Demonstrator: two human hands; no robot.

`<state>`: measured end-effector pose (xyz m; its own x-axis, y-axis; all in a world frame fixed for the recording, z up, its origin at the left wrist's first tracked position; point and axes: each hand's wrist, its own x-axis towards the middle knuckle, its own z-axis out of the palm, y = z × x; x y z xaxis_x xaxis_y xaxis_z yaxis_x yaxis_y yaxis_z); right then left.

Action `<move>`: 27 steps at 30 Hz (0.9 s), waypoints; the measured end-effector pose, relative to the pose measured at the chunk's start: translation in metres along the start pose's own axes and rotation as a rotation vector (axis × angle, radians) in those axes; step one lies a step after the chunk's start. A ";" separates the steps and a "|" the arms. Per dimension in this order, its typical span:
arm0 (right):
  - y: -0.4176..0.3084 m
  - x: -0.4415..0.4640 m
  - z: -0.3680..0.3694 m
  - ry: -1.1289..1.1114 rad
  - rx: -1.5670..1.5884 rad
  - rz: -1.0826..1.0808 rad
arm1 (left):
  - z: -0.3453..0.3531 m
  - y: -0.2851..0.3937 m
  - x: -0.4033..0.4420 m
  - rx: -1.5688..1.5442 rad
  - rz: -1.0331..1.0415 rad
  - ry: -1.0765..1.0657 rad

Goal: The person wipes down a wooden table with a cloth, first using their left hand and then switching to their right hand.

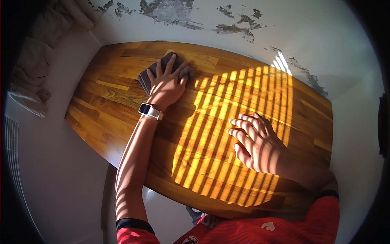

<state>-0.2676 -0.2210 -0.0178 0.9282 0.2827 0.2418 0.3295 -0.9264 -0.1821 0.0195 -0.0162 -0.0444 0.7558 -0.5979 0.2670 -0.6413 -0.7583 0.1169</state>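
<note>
My left hand (pixel 167 86) lies with spread fingers on a folded dark grey cloth (pixel 145 79), pressing it flat against the wooden tabletop (pixel 122 91) toward the far left. The cloth sticks out past the fingers on both sides. A white-banded watch (pixel 150 110) sits on my left wrist. On the right part of the tabletop, my right hand (pixel 260 146) rests or hovers palm down with fingers apart and nothing in it; contact with the wood is hard to tell. Striped sunlight falls across this hand and the wood around it.
A white wall (pixel 284 24) with peeling grey patches runs along the table's far edge, and another wall (pixel 357 122) stands at the right. Beige fabric (pixel 34 65) hangs at the upper left. A slatted white vent (pixel 12 140) shows at the far left.
</note>
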 end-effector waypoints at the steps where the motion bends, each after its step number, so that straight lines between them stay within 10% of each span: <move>1: 0.000 0.001 -0.001 -0.005 -0.010 -0.002 | -0.001 0.013 -0.005 -0.004 0.043 0.007; 8: 0.002 0.001 -0.003 -0.042 0.000 0.006 | -0.019 0.050 -0.020 -0.094 0.272 -0.058; 16: 0.002 0.000 0.002 -0.008 -0.007 -0.002 | -0.010 -0.028 0.000 0.028 -0.153 -0.034; 27: 0.001 0.001 0.002 -0.010 -0.012 0.003 | -0.009 -0.022 0.000 -0.010 -0.211 -0.025</move>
<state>-0.2664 -0.2211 -0.0195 0.9309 0.2828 0.2314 0.3251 -0.9300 -0.1715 0.0326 0.0030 -0.0383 0.8763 -0.4326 0.2119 -0.4697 -0.8649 0.1769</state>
